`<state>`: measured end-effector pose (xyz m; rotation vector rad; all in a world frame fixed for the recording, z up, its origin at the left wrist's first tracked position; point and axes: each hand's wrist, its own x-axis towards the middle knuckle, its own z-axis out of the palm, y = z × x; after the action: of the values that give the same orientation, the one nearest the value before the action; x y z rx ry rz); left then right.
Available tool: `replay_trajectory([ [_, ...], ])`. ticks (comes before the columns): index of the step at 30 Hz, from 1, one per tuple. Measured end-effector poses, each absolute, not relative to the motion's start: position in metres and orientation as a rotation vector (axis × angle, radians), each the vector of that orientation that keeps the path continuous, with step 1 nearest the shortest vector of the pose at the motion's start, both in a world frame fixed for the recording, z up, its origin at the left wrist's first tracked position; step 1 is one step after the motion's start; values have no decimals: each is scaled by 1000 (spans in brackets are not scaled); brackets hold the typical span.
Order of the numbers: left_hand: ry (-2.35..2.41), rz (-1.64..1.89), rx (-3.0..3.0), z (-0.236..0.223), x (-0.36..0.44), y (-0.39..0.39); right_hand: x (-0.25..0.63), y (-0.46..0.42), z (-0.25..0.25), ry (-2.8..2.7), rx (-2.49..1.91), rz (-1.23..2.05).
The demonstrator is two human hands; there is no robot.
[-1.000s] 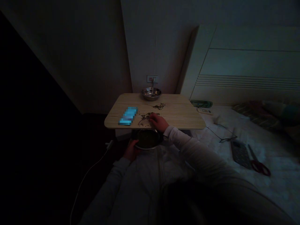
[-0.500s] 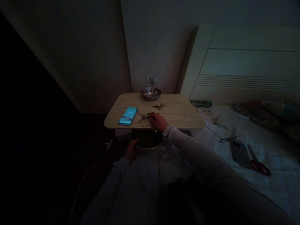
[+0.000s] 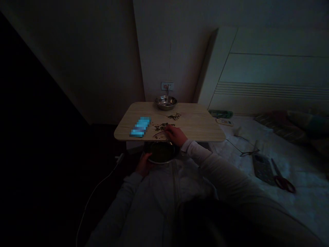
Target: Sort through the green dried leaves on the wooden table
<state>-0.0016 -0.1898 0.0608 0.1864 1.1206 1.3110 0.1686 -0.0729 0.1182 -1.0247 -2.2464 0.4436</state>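
My right hand (image 3: 175,134) rests curled on the pale wood overbed table (image 3: 195,130), at its near edge, touching a thin stalk (image 3: 159,133) among scattered dark dried bits (image 3: 161,127). A smaller patch of these bits (image 3: 174,116) lies farther back. My left hand (image 3: 144,164) grips the side of a metal bowl (image 3: 161,152) held below the table's near edge. Its contents are dark and hard to make out. A steel bowl (image 3: 166,103) stands at the far edge. A pixelated blue rectangle (image 3: 140,127) lies on the left of the tabletop.
A wall socket (image 3: 167,86) with a plugged-in cord sits behind the table. Red-handled scissors (image 3: 284,183) and a dark patterned flat object (image 3: 262,170) lie on the rumpled bedding at right. A white cable (image 3: 97,197) runs down at left.
My right hand has shifted slightly right along the table's near edge, and the thin stalk by its fingers looks moved. My left hand and the metal bowl have barely moved.
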Motion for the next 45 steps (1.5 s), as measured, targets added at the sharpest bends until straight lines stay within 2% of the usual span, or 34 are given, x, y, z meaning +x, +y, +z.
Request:
replay_trajectory([
  [14,1143,1287,150,66,1,-191,178,-76,114,-2193,-976,503],
  [29,1166,1284,171,69,3,-191,215,-75,104,-1693,-1131,980],
  [45,1148,1293,164,69,2,-191,213,-82,105,-1748,-1214,954],
])
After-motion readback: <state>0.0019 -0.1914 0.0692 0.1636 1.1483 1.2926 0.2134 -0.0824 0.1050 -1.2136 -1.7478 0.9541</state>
